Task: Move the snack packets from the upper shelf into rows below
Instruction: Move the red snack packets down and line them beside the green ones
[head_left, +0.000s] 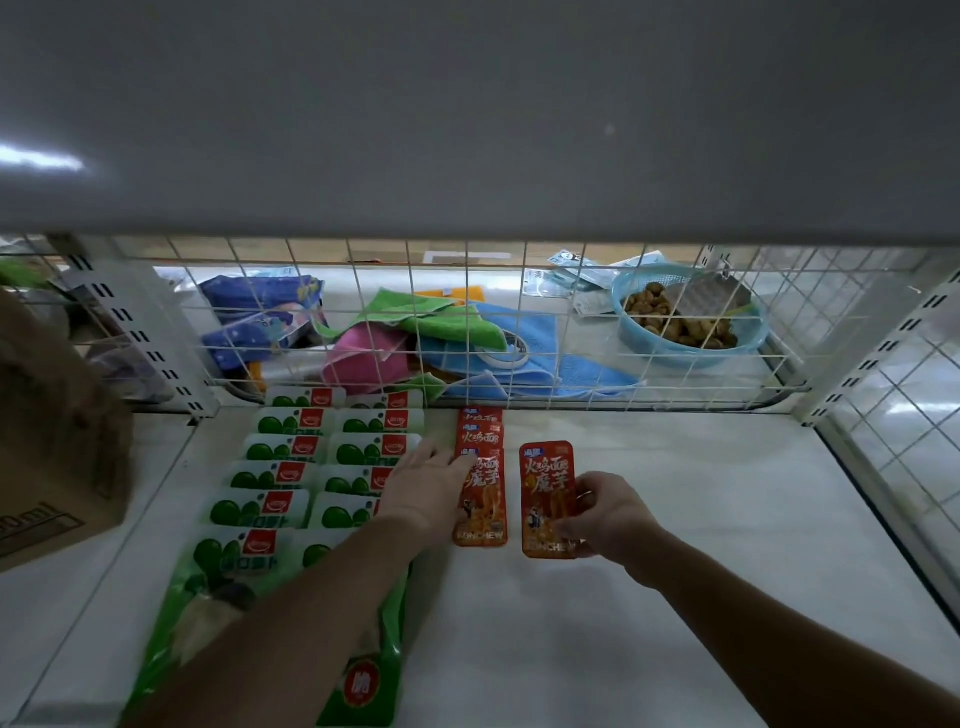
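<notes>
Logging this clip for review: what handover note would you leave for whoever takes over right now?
Left hand: open, fingers resting flat on the red packet column.
Right hand: pinches a single red packet just right of that column, apart from it.
Done: green-and-white packets lie in two columns at left.
Left: release this packet and extend the rows; how many packets remain above cannot be seen.

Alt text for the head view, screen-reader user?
A person's right hand holds a red snack packet on the white shelf, beside a row of red packets under the flat left hand. Two rows of green-and-white packets lie further left; cloths and a blue basket sit behind a wire grid.
</notes>
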